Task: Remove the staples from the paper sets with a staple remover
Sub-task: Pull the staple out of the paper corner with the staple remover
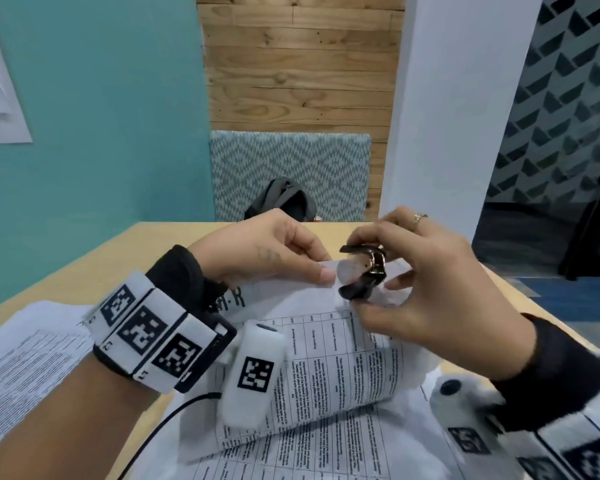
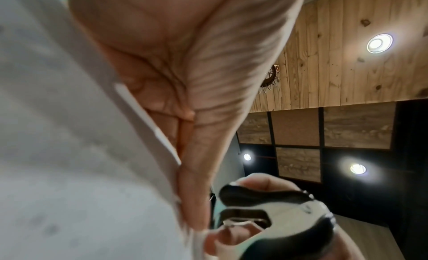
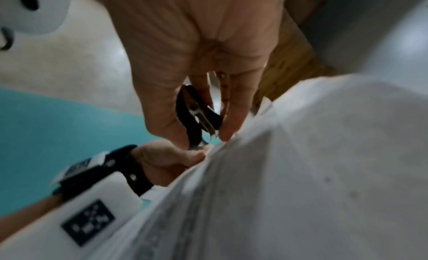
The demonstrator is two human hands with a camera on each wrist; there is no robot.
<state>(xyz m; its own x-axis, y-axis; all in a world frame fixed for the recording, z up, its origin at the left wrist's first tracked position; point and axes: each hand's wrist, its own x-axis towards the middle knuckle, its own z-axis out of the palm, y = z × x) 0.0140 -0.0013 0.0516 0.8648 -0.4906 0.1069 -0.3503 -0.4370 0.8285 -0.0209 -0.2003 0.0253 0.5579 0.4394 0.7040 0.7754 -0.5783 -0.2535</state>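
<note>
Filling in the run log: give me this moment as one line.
left hand pinches paper corner | right hand holds staple remover at corner | staple not visible

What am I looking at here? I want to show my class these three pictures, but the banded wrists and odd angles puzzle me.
No machine: a person works with bare hands, wearing cameras. One picture comes from the head, looking down; the other two from each wrist, looking along the fingers. The patterned bands carry the wrist cameras. On the table lie printed papers. The left hand pinches a lifted corner of one paper set. The right hand grips a black staple remover at that corner. No staple is clear enough to see.
</note>
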